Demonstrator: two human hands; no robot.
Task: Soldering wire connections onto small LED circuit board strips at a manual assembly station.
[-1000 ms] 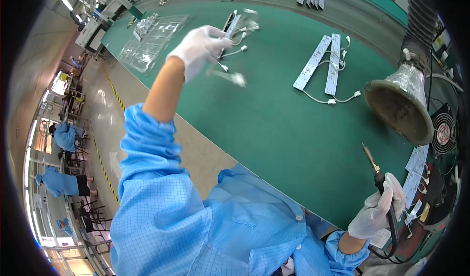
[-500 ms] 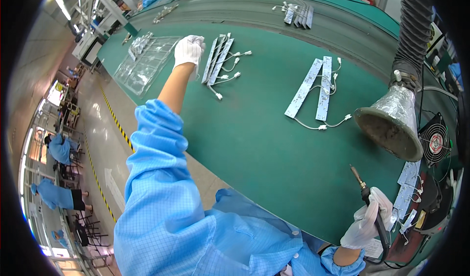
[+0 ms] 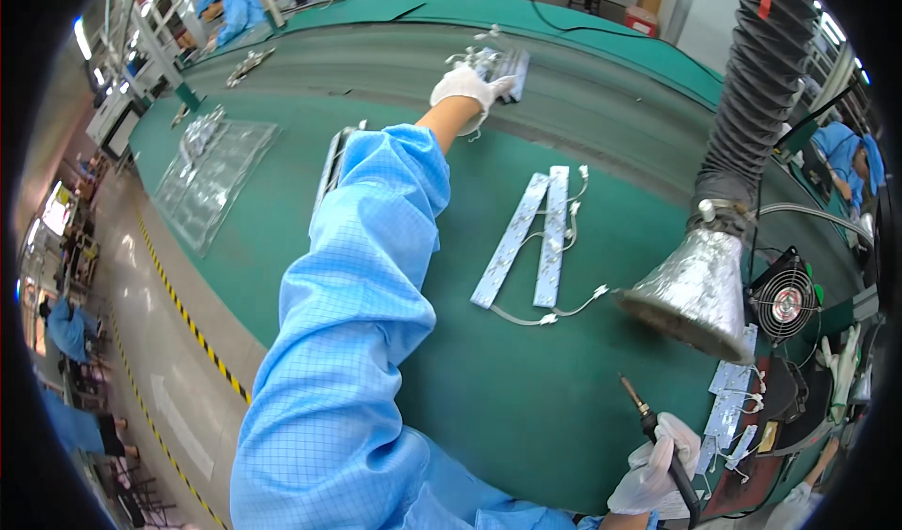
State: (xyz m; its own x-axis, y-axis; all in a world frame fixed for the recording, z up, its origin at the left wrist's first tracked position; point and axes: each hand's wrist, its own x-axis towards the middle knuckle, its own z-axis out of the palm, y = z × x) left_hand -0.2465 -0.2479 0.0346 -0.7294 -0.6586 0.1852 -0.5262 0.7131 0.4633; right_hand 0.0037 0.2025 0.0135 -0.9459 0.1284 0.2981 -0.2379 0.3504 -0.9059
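My left hand (image 3: 468,90), in a white glove, reaches far out over the conveyor to a bundle of LED strips (image 3: 512,71) with white connector leads. Its thumb stretches out along the near side of the strips; the other fingers are mostly hidden. My gloved right hand (image 3: 658,464) grips a soldering iron (image 3: 648,422), tip pointing up and left above the green mat. Between the hands lie two LED light strips (image 3: 512,243) joined by white wires. More strips (image 3: 331,168) lie partly hidden behind my left sleeve.
A clear plastic bag (image 3: 216,173) lies at the left of the green bench. At the right hangs a fume hood (image 3: 695,276) on a black hose, with a fan (image 3: 785,302) beside it. Further LED strips (image 3: 728,403) lie beneath the hood. Other people in blue work in the background.
My left hand has moved away from the strips at the left, forward and right to the bundle on the conveyor. The view has shifted; my right hand still holds the soldering iron.
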